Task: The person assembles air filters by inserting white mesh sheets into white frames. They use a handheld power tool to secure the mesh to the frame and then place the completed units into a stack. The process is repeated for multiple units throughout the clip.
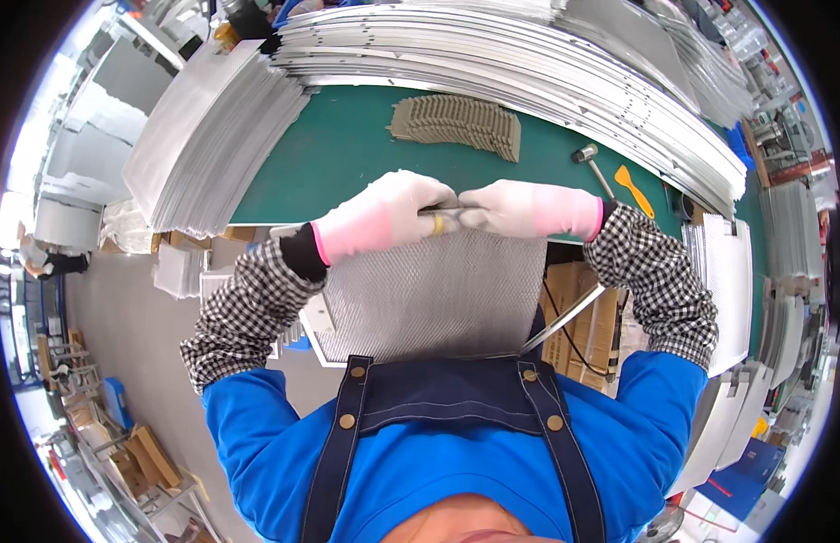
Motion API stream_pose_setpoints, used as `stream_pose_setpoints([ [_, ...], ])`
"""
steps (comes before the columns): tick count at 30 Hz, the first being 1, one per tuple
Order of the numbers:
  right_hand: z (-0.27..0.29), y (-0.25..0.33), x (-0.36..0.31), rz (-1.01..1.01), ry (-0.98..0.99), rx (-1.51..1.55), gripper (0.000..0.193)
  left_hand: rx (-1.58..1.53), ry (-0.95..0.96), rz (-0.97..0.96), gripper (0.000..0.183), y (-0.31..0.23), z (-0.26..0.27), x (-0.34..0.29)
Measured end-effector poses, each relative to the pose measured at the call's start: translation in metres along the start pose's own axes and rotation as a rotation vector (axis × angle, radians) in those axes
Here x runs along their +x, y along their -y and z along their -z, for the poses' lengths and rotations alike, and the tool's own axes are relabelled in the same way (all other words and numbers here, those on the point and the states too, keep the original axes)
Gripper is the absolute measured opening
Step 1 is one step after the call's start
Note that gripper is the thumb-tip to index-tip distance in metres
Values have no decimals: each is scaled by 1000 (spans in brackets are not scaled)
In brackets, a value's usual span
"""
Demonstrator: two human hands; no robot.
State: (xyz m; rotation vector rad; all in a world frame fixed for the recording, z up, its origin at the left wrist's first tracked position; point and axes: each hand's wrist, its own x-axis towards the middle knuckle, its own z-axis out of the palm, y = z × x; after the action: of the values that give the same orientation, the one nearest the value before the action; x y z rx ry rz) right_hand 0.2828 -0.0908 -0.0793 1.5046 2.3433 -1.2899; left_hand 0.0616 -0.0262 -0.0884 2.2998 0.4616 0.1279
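Observation:
A silvery metal mesh panel (434,299) spans the space between my body and the table's near edge. My left hand (388,215) and my right hand (530,208), both in white and pink work gloves, meet over the panel's far edge. Their fingers are closed and pressed together there, gripping that edge. The fingertips nearly touch each other, and whatever lies right under them is hidden. Beyond my hands, a row of tan corrugated pieces (456,125) lies on the green table (348,127).
Long white metal strips (492,63) are stacked along the table's far side. Flat pale panels (212,136) form a stack at the left. A hammer (594,168) and a yellow scraper (634,190) lie at the right. A cardboard box (578,317) stands below the table's edge.

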Motion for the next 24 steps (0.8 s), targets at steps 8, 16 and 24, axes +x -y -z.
stream_pose_setpoints([
  [8, -5, -65, -70, -196, -141, 56, 43, 357, -229, -140, 19, 26, -32, 18],
  [16, -52, -73, -85, -160, -458, 360, 23, 443, -393, -305, 21, 26, -63, 37],
  [24, -35, -53, -92, -64, -358, 204, 27, -187, 258, -14, 33, -21, -24, 74],
])
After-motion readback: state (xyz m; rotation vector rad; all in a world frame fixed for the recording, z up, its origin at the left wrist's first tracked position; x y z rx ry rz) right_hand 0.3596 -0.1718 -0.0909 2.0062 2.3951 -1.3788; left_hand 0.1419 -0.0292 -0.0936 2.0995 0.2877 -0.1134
